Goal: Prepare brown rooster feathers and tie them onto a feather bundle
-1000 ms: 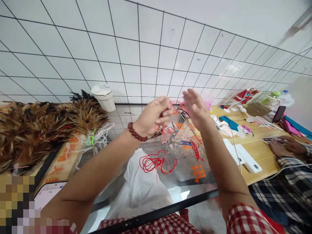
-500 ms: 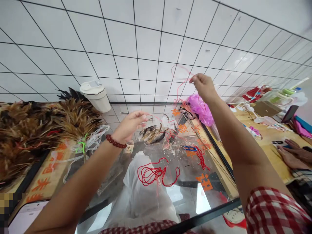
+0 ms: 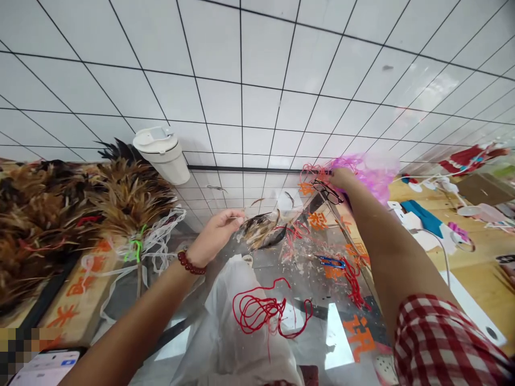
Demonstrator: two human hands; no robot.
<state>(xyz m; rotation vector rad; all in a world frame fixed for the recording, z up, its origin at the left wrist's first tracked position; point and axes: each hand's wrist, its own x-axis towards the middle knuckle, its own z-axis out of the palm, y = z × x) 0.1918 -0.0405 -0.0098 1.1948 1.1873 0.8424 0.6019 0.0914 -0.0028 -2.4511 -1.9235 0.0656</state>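
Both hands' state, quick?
Left hand: closed in a pinch beside the loose feathers; cannot tell if holding anything.
Right hand: near the eyeglasses and pink plastic; grip cannot be told.

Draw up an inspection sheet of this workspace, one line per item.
Surface: glass tabletop with orange lettering, strewn with scraps.
Job's things: loose feathers near the middle; coiled red cord nearer the wearer; blue snips beside more red cord.
Clutter: eyeglasses, white lidded cup, feather bundles and phone.
Left hand: thumb and forefinger together beside the loose feathers; grip too fine to tell.
Right hand: by the pink plastic; fingers mostly hidden.
Cables: white cable over the wooden table at right.
Surroundings: white tiled wall behind.
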